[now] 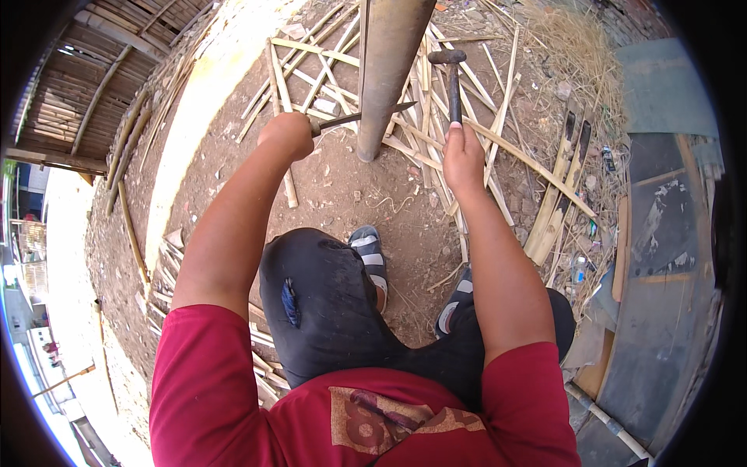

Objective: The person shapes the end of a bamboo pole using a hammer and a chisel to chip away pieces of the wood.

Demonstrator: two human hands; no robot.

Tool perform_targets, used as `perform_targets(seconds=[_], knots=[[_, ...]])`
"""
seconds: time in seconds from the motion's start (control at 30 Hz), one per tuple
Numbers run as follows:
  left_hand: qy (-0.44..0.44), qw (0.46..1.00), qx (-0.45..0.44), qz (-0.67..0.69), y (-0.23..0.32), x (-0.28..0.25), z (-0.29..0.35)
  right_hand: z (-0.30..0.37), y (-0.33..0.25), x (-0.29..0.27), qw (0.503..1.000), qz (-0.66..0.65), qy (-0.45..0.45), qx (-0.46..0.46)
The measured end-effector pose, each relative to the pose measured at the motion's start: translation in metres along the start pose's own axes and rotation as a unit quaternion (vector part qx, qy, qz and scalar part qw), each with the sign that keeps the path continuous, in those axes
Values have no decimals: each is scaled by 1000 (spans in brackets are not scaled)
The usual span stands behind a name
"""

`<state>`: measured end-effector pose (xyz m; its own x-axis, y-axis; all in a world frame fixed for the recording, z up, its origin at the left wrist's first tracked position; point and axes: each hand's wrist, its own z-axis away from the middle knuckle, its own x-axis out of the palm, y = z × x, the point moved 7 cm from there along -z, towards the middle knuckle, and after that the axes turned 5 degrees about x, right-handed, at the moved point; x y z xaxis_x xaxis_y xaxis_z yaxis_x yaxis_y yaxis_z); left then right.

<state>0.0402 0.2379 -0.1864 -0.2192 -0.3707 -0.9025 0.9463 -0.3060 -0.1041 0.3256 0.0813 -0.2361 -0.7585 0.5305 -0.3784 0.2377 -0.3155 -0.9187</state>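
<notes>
My left hand (288,137) is closed round the handle of a long knife (336,121). Its dark blade points right and meets a thick bamboo pole (395,47) near the pole's lower end. The blade tip shows beyond the pole's right side, while the middle of the blade is hidden at the pole; I cannot tell whether it is in the bamboo or behind it. To the right, my right hand (464,159) grips the dark handle of a hammer (447,57). The hammer head is raised clear of the pole and the knife.
Split bamboo strips (498,140) lie crossed over the dirt ground (331,187) beyond my hands. More strips (264,373) are beside my left leg. Wide bamboo pieces (551,206), a plastic bottle (578,270) and dark panels (661,210) are at the right. Dry straw (572,47) lies at the far right.
</notes>
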Motion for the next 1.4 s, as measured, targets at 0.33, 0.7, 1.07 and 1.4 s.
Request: perform_targets(seconds=[0.33,0.7,1.07,1.4], knots=[[8,1000,19,-11,-4,3,-9,-14,15,9,995,-99,-20,-12],[-4,998,-23,-51,-8,1,-5,-13,4,9,996,-4,-60,61],[0,999,-26,-24,-19,0,0,18,28,31,990,2,-105,92],[14,999,-10,-39,-18,-5,-6,-13,59,54,993,111,-43,15]])
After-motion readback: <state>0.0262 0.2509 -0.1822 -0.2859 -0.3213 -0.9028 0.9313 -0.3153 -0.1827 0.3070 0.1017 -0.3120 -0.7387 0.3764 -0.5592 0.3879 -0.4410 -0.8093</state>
